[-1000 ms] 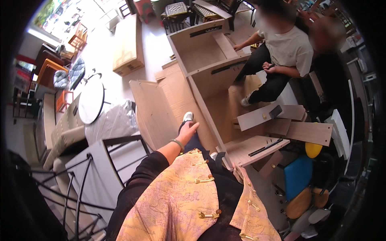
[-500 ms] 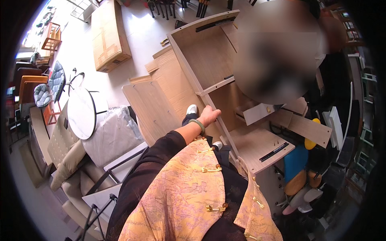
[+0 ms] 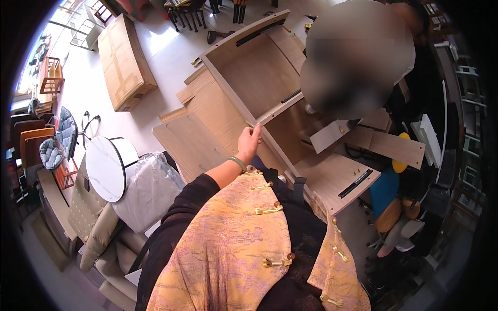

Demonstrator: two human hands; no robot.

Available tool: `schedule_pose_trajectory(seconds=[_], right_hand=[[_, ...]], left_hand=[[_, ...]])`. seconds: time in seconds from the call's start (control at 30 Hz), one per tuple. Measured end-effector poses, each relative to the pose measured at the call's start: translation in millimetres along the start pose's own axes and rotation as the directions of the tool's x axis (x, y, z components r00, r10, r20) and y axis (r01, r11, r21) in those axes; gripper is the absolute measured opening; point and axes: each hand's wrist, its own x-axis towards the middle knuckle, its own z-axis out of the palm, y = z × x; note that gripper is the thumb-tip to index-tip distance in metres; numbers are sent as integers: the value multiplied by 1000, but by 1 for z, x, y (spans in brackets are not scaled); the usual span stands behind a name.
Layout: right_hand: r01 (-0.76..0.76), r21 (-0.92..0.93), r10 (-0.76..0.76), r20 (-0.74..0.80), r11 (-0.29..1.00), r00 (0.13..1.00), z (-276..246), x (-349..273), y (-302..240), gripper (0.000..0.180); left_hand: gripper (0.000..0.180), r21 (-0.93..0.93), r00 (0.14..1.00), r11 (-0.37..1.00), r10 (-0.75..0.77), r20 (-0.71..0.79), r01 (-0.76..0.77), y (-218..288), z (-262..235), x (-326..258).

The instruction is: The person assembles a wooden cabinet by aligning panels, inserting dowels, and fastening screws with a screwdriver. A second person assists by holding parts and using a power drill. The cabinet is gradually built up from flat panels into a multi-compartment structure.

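Note:
A light wood cabinet frame [image 3: 228, 87] lies on the floor ahead of me, its compartments facing up. My left hand [image 3: 249, 142], with a green bangle at the wrist, is closed at the cabinet's near-left edge, by the joint between the two compartments. Its fingertips are partly hidden. My right hand is not visible. A pale drawer-like panel [image 3: 326, 137] stands tilted over the nearer compartment. The near end panel [image 3: 324, 181] carries a black metal rail [image 3: 356, 184] and small upright pegs or screws. Across the cabinet a person [image 3: 410, 62], mostly blurred out, leans in.
Flattened cardboard [image 3: 220, 106] lies under the cabinet, and a loose wood board [image 3: 189, 142] rests left of it. Farther left are a long carton [image 3: 124, 62], a round white table [image 3: 105, 168] and a plastic-wrapped cushion [image 3: 145, 194]. What looks like a power drill [image 3: 220, 35] lies beyond.
My left hand has moved left and slightly farther along the cabinet's edge, up to the joint. The view has shifted a little. The tilted panel stays over the compartment.

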Motion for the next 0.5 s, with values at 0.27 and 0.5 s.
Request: schedule_pose_trajectory(seconds=[0.27, 0.5], right_hand=[[-160, 355, 160, 30, 921, 987, 13, 2, 2, 46], [-102, 131, 102, 4, 986, 995, -22, -55, -45, 46]], left_hand=[[28, -105, 992, 992, -74, -98, 64, -1, -35, 27], [43, 17, 934, 956, -288, 212, 291, 4, -42, 24]])
